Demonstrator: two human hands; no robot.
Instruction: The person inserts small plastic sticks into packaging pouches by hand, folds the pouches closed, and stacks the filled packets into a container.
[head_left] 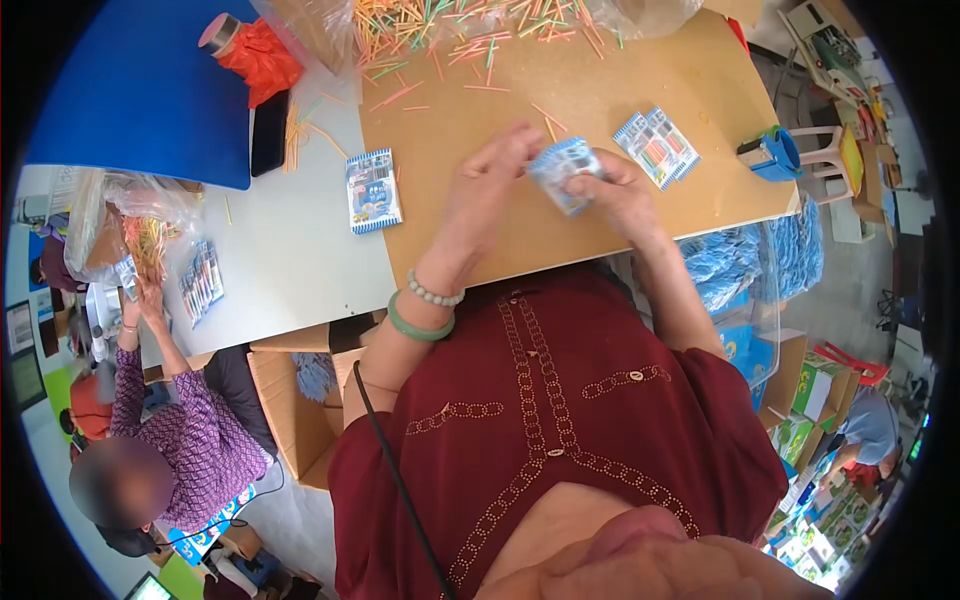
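My right hand is closed on a small blue-and-white printed packet, its thumb lying across the front. Just left of the packet is my left hand, with bent fingers smeared by motion; whether they hold anything I cannot tell. Two thin sticks, one orange and one yellow, show just beyond the packet. To the right, a few similar packets lie overlapping on the brown board. Another packet stack rests at the board's left edge.
Many coloured sticks are heaped at the far edge beside clear plastic. A dark phone and a red-wrapped bottle stand left. A blue holder is at the right edge. At left, a co-worker handles packets and sticks.
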